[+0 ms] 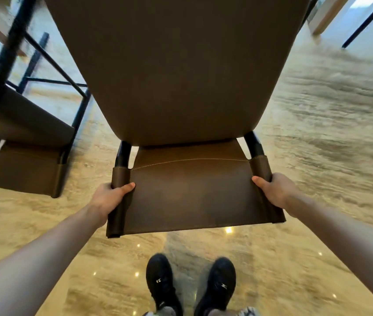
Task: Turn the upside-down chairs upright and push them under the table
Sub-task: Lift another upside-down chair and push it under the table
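So I'm watching the head cam feed and the person is gripping the brown chair by its backrest, 1 hand on each side edge. The left hand is wrapping around the left sleeve of the backrest, thumb lying across the front and fingers curled behind where I can't see them. The right hand is mirroring that on the right edge, thumb in front, clamped on.

Gripping both edges makes sense to me: it's keeping the chair from twisting while it's being carried or tipped. The chair is filling the middle of the view above the shiny tiled floor, seat underside facing the camera, so it's looking upside down to me. I'm guessing it's off the floor, since no part I can see is touching it.

A 2nd chair is sitting to the left, legs up, so that 1 isn't flipped yet. The shoes are just behind the backrest.
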